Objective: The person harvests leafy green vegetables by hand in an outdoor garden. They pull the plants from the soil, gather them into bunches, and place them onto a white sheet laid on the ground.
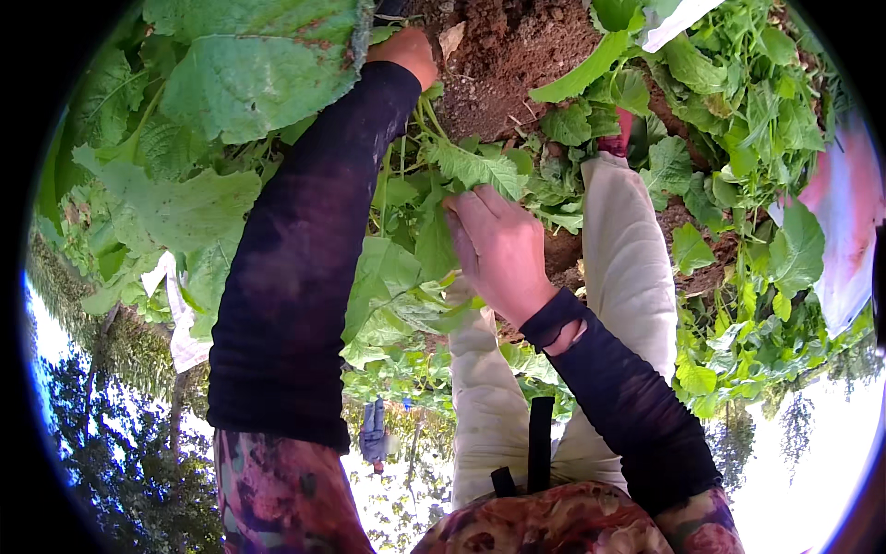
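My right hand (498,249) is closed, its fingertips pinched on the leafy greens (475,171) in front of my legs. The leaves are bright green with toothed edges and pale stems. Farther off, my left hand (408,57) reaches low beside the bare brown soil (508,65). It looks curled, but its fingers are mostly hidden, and what they hold does not show. A dark object (391,7) shows just beyond it at the picture's top edge. A large green leaf (268,69) with brown spots hangs over the left hand's side.
Low leafy plants (738,102) grow thickly on the right. A white and pink plastic sheet or bag (844,222) lies at the far right. A whitish strip (180,314) hangs among leaves at the left. My pale trouser legs (628,249) stand close to the right hand.
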Demonstrator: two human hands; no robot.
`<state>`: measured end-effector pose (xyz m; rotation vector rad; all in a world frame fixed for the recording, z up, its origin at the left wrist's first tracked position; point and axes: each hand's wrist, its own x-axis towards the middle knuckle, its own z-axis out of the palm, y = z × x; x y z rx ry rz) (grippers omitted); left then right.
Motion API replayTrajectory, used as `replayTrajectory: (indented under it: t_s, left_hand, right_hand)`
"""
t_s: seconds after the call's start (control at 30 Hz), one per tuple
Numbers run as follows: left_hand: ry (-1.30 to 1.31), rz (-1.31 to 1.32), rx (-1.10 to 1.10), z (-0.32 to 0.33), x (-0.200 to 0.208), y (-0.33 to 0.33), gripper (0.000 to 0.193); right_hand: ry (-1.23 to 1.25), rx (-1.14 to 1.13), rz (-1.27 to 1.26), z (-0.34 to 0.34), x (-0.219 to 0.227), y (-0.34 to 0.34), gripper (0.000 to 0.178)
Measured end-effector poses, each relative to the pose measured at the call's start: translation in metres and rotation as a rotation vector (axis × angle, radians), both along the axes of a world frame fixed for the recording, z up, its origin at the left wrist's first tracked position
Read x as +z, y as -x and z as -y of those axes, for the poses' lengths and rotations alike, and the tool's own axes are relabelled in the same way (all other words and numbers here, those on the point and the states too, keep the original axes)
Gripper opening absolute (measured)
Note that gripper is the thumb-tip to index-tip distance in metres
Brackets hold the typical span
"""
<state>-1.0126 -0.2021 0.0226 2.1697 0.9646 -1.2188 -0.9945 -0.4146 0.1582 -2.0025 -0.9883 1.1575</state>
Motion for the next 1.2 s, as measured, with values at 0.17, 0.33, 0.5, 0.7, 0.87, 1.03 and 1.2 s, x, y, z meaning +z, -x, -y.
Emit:
replayTrajectory:
  t_s: [0.17, 0.33, 0.5, 0.7, 0.87, 1.03, 1.2]
  left_hand:
    - [0.086, 0.003, 0.078, -0.011, -0.013, 0.006, 0.027]
    - [0.939, 0.733, 1.237, -0.081, 0.032, 0.051, 0.019]
    - [1.772, 0.338, 1.337, -0.118, 0.104, 0.089, 0.021]
    - [0.036, 0.352, 0.677, -0.110, 0.216, 0.143, 0.028]
    - [0.308, 0.609, 0.299, -0.039, 0.211, 0.130, 0.024]
    - [-0.292, 0.449, 0.393, 0.014, 0.069, 0.087, 0.025]
    - [-0.274, -0.045, 0.610, 0.040, 0.008, 0.099, 0.046]
  right_hand:
    - [-0.041, -0.102, 0.015, -0.008, -0.003, -0.015, 0.016]
    - [-0.126, -0.165, 0.127, -0.014, 0.001, -0.021, 0.032]
    - [-0.257, -0.141, 0.149, -0.039, 0.006, -0.006, 0.052]
    - [-0.155, 0.644, 0.170, -0.041, 0.009, 0.038, 0.061]
    - [0.239, 0.982, 0.326, -0.002, -0.003, 0.039, 0.024]
    - [0.285, 0.958, 0.352, 0.023, -0.015, 0.043, 0.026]
    - [0.257, 0.834, 0.291, 0.050, -0.022, 0.033, 0.037]
